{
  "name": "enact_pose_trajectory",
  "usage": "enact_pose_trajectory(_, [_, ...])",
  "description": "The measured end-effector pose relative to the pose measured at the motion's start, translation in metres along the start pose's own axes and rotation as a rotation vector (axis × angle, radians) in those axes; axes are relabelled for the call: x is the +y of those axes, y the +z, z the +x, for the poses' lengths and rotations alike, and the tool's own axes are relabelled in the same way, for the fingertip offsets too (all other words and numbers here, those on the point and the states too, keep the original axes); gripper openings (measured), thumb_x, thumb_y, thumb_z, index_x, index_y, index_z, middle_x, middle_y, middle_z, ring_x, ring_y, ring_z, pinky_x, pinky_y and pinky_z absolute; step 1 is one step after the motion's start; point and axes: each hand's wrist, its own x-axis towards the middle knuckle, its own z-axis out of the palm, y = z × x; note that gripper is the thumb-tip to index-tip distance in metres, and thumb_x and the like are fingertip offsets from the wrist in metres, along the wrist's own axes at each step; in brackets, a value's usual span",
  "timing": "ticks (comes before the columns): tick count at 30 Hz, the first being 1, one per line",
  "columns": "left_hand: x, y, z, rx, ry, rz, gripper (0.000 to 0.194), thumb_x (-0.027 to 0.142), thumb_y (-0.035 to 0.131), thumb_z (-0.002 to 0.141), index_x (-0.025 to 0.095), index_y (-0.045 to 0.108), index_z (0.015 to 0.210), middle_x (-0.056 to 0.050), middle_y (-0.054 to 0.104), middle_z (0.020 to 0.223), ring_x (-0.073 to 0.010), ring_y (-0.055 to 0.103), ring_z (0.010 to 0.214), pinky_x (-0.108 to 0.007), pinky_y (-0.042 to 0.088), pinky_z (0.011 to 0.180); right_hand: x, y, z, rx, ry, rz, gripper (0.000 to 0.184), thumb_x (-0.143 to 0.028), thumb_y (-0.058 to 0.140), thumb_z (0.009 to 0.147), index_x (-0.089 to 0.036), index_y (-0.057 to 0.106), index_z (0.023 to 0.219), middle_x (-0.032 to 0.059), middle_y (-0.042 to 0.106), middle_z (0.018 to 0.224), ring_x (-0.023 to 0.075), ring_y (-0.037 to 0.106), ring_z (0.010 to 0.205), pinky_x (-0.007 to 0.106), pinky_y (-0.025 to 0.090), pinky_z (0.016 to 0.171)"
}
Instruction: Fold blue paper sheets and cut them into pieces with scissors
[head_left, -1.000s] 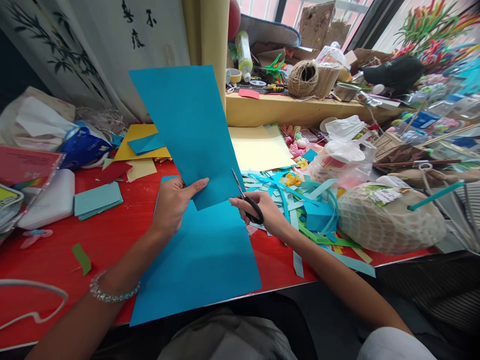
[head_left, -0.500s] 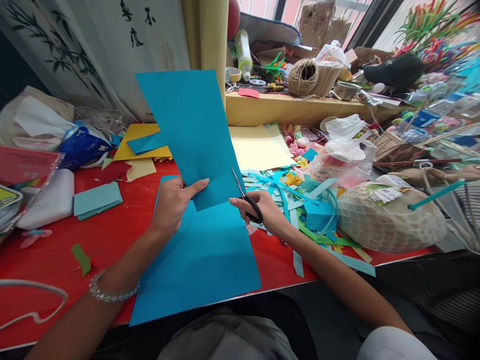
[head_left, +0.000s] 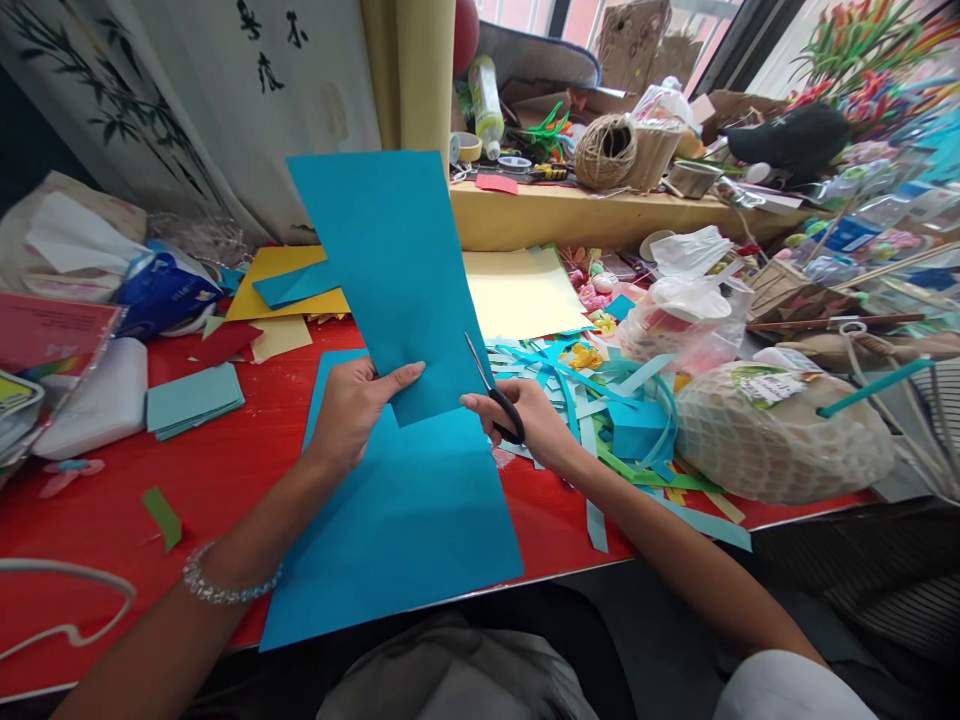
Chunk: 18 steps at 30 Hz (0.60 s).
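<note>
My left hand (head_left: 358, 408) pinches the lower edge of a blue paper sheet (head_left: 390, 270) and holds it upright over the red table (head_left: 97, 500). A second blue sheet (head_left: 409, 520) lies flat beneath it, reaching over the table's front edge. My right hand (head_left: 525, 420) grips black-handled scissors (head_left: 491, 390). Their blades point up and away along the raised sheet's right edge, close to its lower corner.
A heap of blue and green paper strips (head_left: 600, 400) lies right of my right hand, beside a netted bundle (head_left: 780, 440). Cream paper (head_left: 517, 290) and yellow paper (head_left: 281, 270) lie behind. A light-blue square stack (head_left: 195, 398) sits left. The window ledge (head_left: 600, 215) holds twine and clutter.
The raised blue sheet has shifted a little to the right and lower in my left hand. My right hand and the scissors have stayed almost in place.
</note>
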Motion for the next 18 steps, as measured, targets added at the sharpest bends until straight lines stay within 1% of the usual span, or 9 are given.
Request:
enact_pose_trajectory(5, [-0.0015,-0.0009,0.0003,0.001,0.005,0.005,0.02,0.036,0.079,0.063,0.02,0.071,0.072,-0.004,0.074,0.087,-0.0244,0.068,0.08,-0.035,0.057,0.068,0.0014,0.0006,0.0004,-0.002,0.0,0.004,0.039,-0.052,0.069,0.072,-0.017,0.056,0.06,-0.0006,0.056,0.054,0.009,0.052,0.046,0.024,0.041,0.046])
enact_pose_trajectory(8, [-0.0013,-0.0004,-0.0008,-0.017,-0.019,-0.01,0.02,0.035,0.079,0.062,0.02,0.072,0.075,-0.004,0.074,0.091,-0.0257,0.068,0.084,-0.037,0.057,0.071,-0.0002,0.0006,0.0003,0.004,0.021,0.027,0.039,-0.052,0.069,0.071,-0.017,0.057,0.06,-0.0009,0.056,0.054,0.0086,0.051,0.046,0.024,0.041,0.046])
enact_pose_trajectory(12, [-0.0017,0.0009,-0.0025,-0.04,-0.054,0.001,0.031,0.037,0.079,0.061,0.018,0.073,0.085,-0.007,0.074,0.098,-0.0287,0.067,0.09,-0.041,0.056,0.075,-0.004,0.0,-0.0003,0.002,0.03,0.061,0.036,-0.049,0.07,0.072,-0.017,0.057,0.061,-0.0018,0.055,0.052,0.0068,0.048,0.043,0.021,0.038,0.044])
enact_pose_trajectory(15, [-0.0018,0.0018,-0.0035,-0.059,-0.057,-0.002,0.036,0.038,0.079,0.062,0.016,0.072,0.089,-0.009,0.073,0.102,-0.0292,0.066,0.094,-0.041,0.056,0.078,-0.0053,-0.0003,-0.0007,-0.002,0.023,0.08,0.035,-0.046,0.071,0.072,-0.016,0.058,0.061,-0.002,0.055,0.051,0.0063,0.047,0.043,0.02,0.037,0.043])
enact_pose_trajectory(18, [-0.0013,0.0023,-0.0043,-0.068,-0.051,0.0,0.036,0.038,0.078,0.064,0.015,0.072,0.091,-0.008,0.072,0.103,-0.029,0.066,0.095,-0.04,0.056,0.079,-0.0041,-0.0003,-0.0008,0.002,0.009,0.07,0.035,-0.046,0.07,0.073,-0.016,0.057,0.06,-0.002,0.055,0.051,0.0067,0.048,0.043,0.02,0.038,0.044])
